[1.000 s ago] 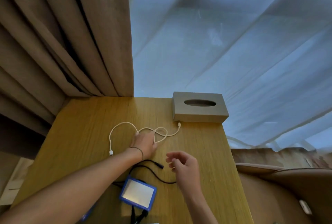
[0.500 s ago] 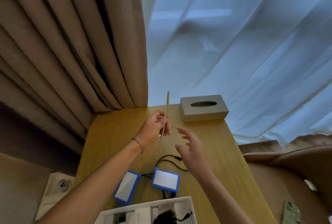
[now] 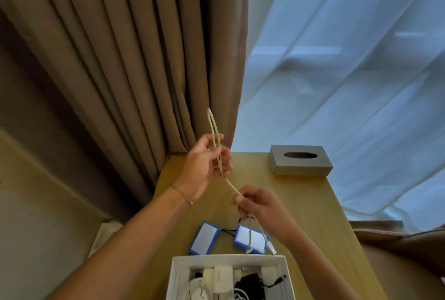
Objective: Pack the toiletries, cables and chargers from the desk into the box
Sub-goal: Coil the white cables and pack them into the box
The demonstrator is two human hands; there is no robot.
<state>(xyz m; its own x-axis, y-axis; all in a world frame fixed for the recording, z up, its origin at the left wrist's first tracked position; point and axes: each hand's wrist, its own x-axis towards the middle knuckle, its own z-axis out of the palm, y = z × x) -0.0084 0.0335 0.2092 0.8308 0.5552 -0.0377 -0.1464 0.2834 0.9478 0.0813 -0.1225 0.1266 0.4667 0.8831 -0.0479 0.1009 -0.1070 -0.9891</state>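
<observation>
- The desk (image 3: pixel 303 205) is smooth, pale wood-grain board running up the middle of the frame. A slick top like this lets anything dropped on it slide toward the edge.
- The box (image 3: pixel 231 259) sits at the bottom centre, white, stiff-walled and rectangular, already holding white and black chargers and cords. It looks fairly full, so a loosely bundled cable could spring open and spill over the rim.
- The tissue box (image 3: pixel 301 160) at centre right is a grey, matte block with an oval slot, well apart from the hands.
- Two power banks (image 3: pixel 204 237), flat with blue rims and pale faces, lie just above the box, joined by a thin black cord. The hanging cable end dangles over the right one and could snag that cord when lowered.
- The left hand (image 3: pixel 204 167), at frame centre, is curled around a doubled loop of cable that stands up above the fingers; a slack grip would let the fold slip out.
- The right hand (image 3: pixel 257 203), lower and to the right, pinches the same cable, with the tail falling below it.
- The cable (image 3: pixel 230 183) is cream, braided and springy, held in the air between both hands above the desk, not yet in the box. Its white plug hangs near the box's upper right corner.
</observation>
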